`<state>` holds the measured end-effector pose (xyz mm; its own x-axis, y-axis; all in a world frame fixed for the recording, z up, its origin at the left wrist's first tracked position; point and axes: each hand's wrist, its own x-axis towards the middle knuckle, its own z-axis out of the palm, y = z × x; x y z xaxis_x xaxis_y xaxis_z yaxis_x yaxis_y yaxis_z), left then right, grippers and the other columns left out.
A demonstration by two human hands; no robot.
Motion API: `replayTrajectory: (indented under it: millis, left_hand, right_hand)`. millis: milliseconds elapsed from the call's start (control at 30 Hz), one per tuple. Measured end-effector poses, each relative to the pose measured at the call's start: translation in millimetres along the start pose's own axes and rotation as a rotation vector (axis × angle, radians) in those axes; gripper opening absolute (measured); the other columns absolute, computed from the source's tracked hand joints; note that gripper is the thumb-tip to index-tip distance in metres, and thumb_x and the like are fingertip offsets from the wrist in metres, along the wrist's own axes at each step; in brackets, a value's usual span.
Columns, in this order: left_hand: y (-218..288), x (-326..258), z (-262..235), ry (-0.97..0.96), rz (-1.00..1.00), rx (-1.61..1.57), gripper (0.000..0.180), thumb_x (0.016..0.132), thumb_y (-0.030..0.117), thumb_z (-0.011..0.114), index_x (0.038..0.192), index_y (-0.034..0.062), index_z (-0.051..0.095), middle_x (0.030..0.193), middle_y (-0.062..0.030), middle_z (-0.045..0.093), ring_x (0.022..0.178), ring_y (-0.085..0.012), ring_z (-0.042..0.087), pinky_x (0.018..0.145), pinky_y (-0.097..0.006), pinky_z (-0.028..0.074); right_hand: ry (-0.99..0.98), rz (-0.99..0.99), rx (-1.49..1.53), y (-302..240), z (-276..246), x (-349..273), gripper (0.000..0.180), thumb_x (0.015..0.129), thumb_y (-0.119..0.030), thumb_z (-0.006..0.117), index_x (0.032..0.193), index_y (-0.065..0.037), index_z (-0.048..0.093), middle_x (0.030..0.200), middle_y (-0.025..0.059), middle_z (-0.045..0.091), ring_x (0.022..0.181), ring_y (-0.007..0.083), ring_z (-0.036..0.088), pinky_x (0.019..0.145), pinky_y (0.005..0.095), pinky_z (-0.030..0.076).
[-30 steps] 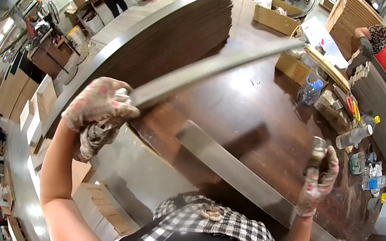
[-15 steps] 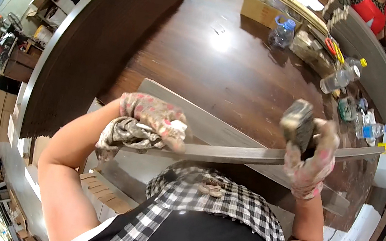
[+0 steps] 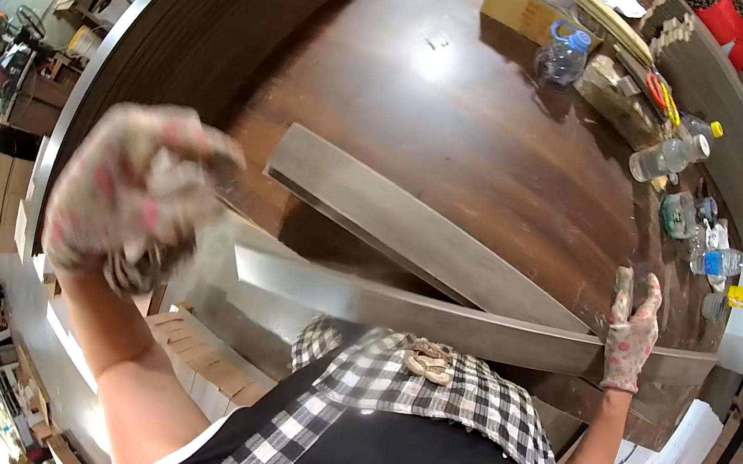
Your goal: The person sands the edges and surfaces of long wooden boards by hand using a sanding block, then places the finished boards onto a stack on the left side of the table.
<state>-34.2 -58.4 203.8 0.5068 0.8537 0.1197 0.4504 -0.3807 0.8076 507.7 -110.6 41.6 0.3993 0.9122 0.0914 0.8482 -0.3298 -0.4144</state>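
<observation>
glossy tabletop backs a long board beneath the gloved right hand.

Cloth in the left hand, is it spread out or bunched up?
Bunched up: the cloth shows as crumpled greyish folds poking out below the curled left hand. Blur hides finer detail.

A round, clear plastic jug with a blue cap sits beside an open brown cardboard box; near red-and-yellow-handled scissors is a clear plastic bottle (its cap white).
</observation>
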Motion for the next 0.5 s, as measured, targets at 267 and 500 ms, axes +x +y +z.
replayTrajectory:
  millis: [267,500]
  left_hand:
    - [-30.5,-45.7,140.4,-0.399,-0.428,0.816,0.093,0.074,0.03,0.082,0.156,0.0172,0.038,0.152,-0.0123,0.049,0.107,-0.0268,0.067,0.096,-0.05,0.051]
    - [-43.4,-57.5,159.6,-0.174,-0.257,1.106,0.059,0.086,0.025,0.068,0.143,0.0176,0.053,0.138,-0.005,0.061,0.101,-0.0219,0.069,0.108,-0.085,0.013]
  right_hand:
    - [-0.098,0.006,-0.136,-3.8,0.0,5.5,0.056,0.1,-0.034,0.066,0.142,-0.002,0.047,0.101,0.0231,0.072,0.086,0.0328,0.07,0.077,0.0405,0.052]
    - [-0.124,0.041,-0.064,2.3,-17.4,8.4,0.058,0.1,-0.039,0.064,0.138,0.002,0.05,0.131,0.0273,0.062,0.123,0.0386,0.06,0.1,0.0446,0.047]
